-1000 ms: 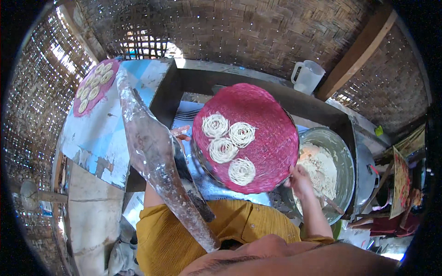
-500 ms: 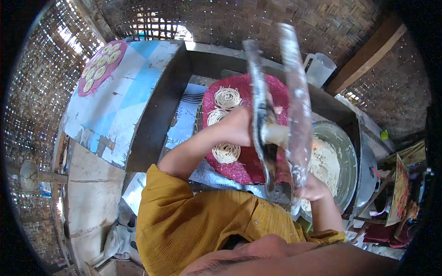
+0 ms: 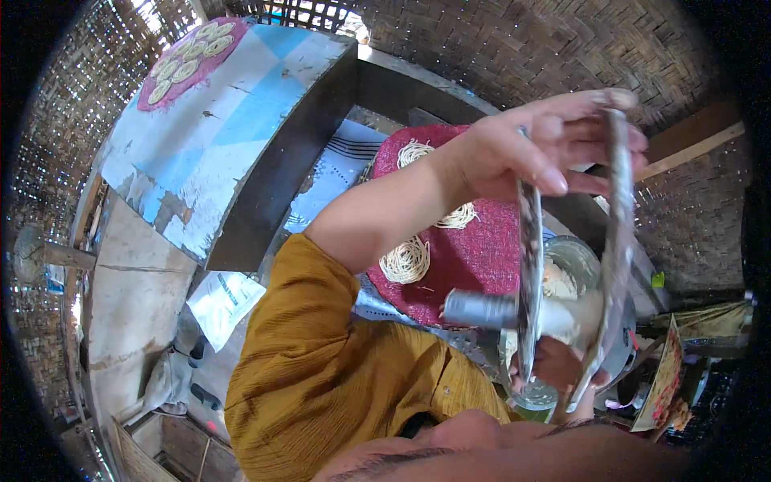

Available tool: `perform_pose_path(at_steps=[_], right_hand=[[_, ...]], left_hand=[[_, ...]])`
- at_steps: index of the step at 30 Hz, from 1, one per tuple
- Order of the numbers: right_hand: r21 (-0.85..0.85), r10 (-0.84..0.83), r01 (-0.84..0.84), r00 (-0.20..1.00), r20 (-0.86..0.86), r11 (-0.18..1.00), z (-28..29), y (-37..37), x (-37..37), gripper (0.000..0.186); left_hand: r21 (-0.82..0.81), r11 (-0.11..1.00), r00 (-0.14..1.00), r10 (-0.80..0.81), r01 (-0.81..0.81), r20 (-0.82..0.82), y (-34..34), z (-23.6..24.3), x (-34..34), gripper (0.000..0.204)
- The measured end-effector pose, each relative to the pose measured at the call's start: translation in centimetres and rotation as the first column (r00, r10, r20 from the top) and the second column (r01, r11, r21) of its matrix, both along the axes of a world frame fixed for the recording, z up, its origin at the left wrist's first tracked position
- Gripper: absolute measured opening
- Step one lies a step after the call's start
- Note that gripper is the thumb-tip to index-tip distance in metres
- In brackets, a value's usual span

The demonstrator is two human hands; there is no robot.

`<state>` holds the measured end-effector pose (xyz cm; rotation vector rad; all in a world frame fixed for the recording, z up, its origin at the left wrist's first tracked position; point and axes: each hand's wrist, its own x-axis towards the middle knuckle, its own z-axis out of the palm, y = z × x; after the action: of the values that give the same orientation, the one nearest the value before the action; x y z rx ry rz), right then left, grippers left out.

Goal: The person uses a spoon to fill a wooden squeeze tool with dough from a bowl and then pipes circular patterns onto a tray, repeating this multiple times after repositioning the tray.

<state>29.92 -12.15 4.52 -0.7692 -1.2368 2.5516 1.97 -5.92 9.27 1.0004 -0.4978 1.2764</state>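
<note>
Rightward has swung the noodle press, now between red tray and flour basin; the left hand spreads loosely at its far end, the right hand grips unclearly nearer. Three noodle coils show formed; what remains cannot be told.

Soft daylight, curved, blackened edges

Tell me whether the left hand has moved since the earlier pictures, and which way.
Yes, to the right: the left hand is now farther from the blue-and-white tabletop than before.
</note>
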Motion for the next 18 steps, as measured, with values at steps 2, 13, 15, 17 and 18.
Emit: perform_pose_path(at_steps=[2,13,15,17,18], right_hand=[[0.025,-0.012,0.011,0.997,0.071,1.0,0.1,0.7,0.1,0.096],[0.156,-0.012,-0.037,0.952,0.306,0.987,-1.4,2.3,-1.0,0.091],[0.135,-0.033,-0.013,0.942,0.334,0.991,0.9,1.1,-1.0,0.091],[0.225,-0.097,0.0,0.904,0.417,0.974,2.5,0.8,-0.3,0.09],[0.305,-0.138,0.004,0.897,0.419,0.952,2.9,1.0,-0.4,0.084]], left_hand=[[-0.19,0.982,0.999,0.013,-0.023,-0.05,1.0,-2.2,-1.0,0.081],[-0.356,0.931,0.989,-0.022,0.074,0.148,3.7,-9.4,-4.2,0.045],[-0.4,0.916,0.991,0.022,0.032,0.129,2.7,-8.9,-3.1,0.042],[-0.364,0.925,0.976,-0.034,0.113,0.217,2.2,-8.4,-2.3,0.044],[-0.336,0.939,0.981,-0.01,0.076,0.194,2.0,-7.9,-2.3,0.043]])
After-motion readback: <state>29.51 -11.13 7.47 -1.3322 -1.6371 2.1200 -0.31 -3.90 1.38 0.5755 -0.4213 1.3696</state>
